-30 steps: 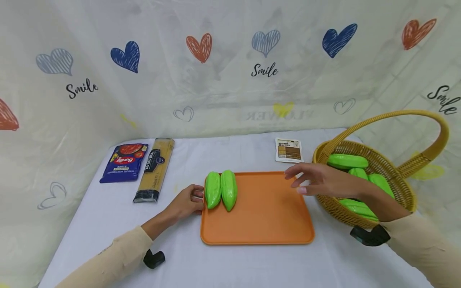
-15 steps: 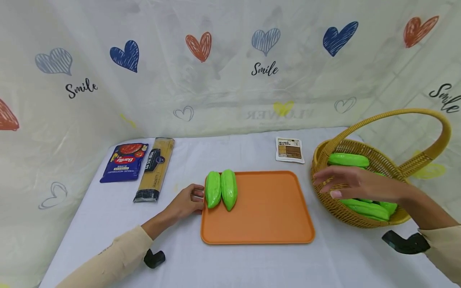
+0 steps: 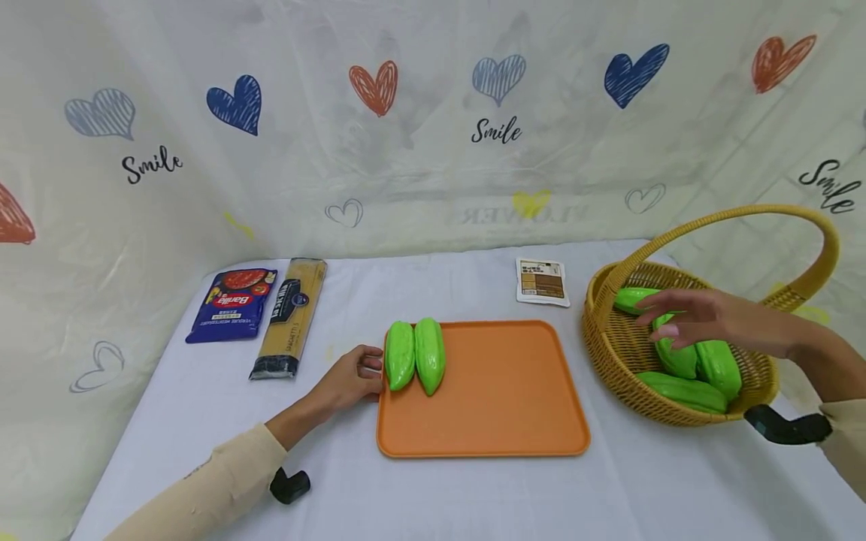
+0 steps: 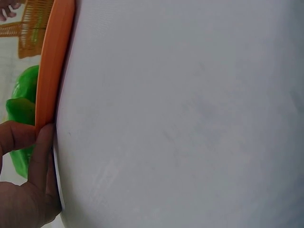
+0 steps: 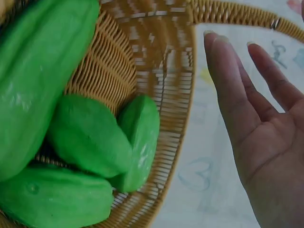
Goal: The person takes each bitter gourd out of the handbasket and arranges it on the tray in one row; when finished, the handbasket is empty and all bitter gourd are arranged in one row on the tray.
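Note:
My left hand (image 3: 348,379) grips the left edge of an orange tray (image 3: 507,391); in the left wrist view, thumb and fingers pinch its rim. Two glossy green, ridged, tapered fruit-like pieces (image 3: 430,357) lie side by side on the tray's left part, close to that hand. Over the wicker basket (image 3: 616,376) on the right hovers my right hand (image 3: 727,323), fingers extended and holding nothing. Several similar green pieces (image 3: 683,391) lie inside, partly hidden by the hand. The right wrist view shows spread fingers (image 5: 228,76) beyond the basket's rim, apart from the green pieces (image 5: 90,135).
A blue Barilla pouch (image 3: 232,304) and a spaghetti pack (image 3: 289,319) lie at the back left. Behind the tray is a small white-and-brown packet (image 3: 543,282). The basket's tall handle (image 3: 731,214) arches above it. A printed curtain (image 3: 419,165) hangs behind the table.
My right hand has moved rightward from above the tray's right edge to over the basket, uncovering more green pieces there. The left hand and the tray have stayed put.

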Tool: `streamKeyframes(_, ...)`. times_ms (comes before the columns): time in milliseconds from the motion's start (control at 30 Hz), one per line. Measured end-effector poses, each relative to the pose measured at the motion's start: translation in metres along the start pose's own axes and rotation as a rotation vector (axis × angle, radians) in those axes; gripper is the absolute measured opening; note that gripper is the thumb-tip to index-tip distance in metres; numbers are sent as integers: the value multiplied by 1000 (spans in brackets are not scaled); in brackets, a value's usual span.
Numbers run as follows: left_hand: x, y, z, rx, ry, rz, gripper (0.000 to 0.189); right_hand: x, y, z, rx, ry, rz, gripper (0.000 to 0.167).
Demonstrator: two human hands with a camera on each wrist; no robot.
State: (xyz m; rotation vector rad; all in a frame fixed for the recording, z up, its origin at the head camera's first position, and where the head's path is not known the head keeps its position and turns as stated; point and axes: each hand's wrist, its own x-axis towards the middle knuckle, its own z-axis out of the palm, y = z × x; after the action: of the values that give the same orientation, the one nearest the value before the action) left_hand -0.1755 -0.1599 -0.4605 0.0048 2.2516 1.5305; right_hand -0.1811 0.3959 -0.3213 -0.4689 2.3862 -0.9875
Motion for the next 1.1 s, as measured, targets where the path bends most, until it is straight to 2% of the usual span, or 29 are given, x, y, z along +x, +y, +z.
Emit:
streamKeyframes(200, 3, -2, 0, -15, 6, -12, 64, 7, 18, -12, -81, 74, 18, 54)
streamKeyframes(567, 2, -1, 2, -20, 14, -15, 64, 16, 43, -23, -155, 119, 113, 64)
streamKeyframes(867, 0, -1, 1, -18, 9, -9, 64, 25, 48, -19, -93, 99, 142, 68)
streamKeyframes(1100, 1, -1, 0, -26, 7, -12, 64, 30, 46, -16, -57, 91, 133, 66)
